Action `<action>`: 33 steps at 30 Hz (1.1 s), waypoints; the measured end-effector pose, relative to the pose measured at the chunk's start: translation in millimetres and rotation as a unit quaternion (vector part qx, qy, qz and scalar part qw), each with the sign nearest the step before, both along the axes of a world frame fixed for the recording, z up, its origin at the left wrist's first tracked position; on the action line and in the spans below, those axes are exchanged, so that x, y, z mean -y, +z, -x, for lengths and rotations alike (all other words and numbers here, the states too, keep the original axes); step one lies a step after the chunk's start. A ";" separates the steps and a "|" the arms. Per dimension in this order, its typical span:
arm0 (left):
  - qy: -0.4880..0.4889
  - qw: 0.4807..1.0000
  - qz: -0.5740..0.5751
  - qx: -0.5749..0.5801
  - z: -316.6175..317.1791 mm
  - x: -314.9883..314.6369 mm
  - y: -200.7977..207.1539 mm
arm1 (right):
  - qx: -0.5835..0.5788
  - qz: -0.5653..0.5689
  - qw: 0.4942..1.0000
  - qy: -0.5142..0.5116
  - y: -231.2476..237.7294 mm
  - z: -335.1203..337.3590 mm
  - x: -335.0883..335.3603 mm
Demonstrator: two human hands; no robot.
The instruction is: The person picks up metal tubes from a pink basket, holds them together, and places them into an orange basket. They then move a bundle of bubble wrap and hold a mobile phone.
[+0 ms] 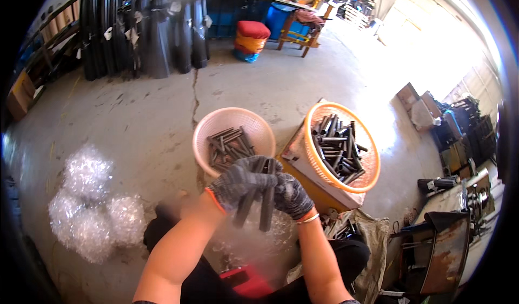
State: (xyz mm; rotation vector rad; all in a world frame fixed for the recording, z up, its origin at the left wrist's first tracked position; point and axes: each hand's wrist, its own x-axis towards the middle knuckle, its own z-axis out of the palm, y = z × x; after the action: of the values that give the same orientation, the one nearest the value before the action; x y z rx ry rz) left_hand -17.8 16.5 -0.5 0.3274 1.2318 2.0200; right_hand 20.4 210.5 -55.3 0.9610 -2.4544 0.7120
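Left hand (236,183): I'm seeing it curling around dark tubes (266,212).
Right hand (293,196): closing on them too.
Pink basket (260,129), orange basket (366,131): holding similar pieces (339,148).

Floor (157,142) left of the pink basket (258,127) offers passage; the orange basket (368,136) and perhaps blurred plastic (230,244) obstruct.

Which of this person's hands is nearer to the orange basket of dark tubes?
The right hand: it is below and left of the orange basket in the picture. The left hand is farther left, partly overlapping the pink basket.
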 end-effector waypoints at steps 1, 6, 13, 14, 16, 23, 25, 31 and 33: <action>-0.041 0.998 -0.035 -0.022 2.0 0.1 -9.2 | -0.038 0.019 0.999 -0.024 -8.8 1.5 4.9; -0.090 0.996 0.017 0.002 -25.9 -16.2 -12.8 | 0.420 0.565 0.691 -0.166 -121.4 -25.3 -1.1; -0.089 0.989 -0.095 0.076 -18.9 -11.5 -2.8 | 0.575 -0.313 0.706 -0.271 -308.8 -169.8 -44.0; -0.087 0.990 -0.084 0.067 -17.0 -8.2 -5.1 | 0.614 -0.263 0.694 -0.266 -314.0 -177.8 -36.1; -0.091 0.992 -0.066 0.050 -17.9 -7.5 -6.8 | 0.671 -0.108 0.677 -0.282 -312.0 -176.7 -31.1; -0.095 0.992 -0.068 0.055 -19.7 -8.2 -3.8 | 0.415 0.647 0.637 -0.055 -120.0 -56.0 -26.2; -0.098 0.991 -0.072 0.057 -22.1 -9.7 -4.3 | 0.386 0.566 0.728 0.026 -13.7 -39.6 0.8; -0.076 0.988 -0.105 0.084 -20.7 -9.8 5.5 | 0.014 -0.018 0.998 -0.050 -8.8 -29.3 -2.4; -0.077 0.994 -0.064 0.040 -20.0 -11.4 -17.8 | 0.256 0.245 0.933 -0.064 -78.9 -40.9 -1.9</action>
State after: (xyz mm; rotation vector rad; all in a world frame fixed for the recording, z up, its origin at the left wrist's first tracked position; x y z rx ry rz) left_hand 2.3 27.9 -18.3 0.3886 0.9996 1.9630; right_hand 61.3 212.4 -134.2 0.4523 -2.5111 1.5954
